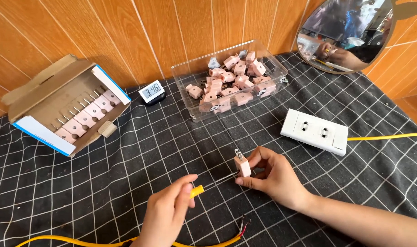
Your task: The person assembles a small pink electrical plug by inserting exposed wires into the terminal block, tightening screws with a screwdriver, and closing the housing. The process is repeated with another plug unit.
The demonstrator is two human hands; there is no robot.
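Observation:
My right hand [271, 177] holds a small pink plug block [242, 165] with two metal prongs pointing up, pinched between thumb and fingers above the checked cloth. My left hand [168, 212] grips a yellow-handled screwdriver [197, 190]; its thin metal shaft reaches to the side of the plug block. A yellow cable [126, 241] with red and black bare wire ends [243, 225] lies along the near edge below both hands.
A clear plastic tub [185, 74] with several pink plugs stands at the back centre. An open cardboard box [43, 87] with more plugs lies at the left. A small digital clock [152, 92], a white double socket [314, 131] on a yellow cord and a round mirror [343, 32] sit behind.

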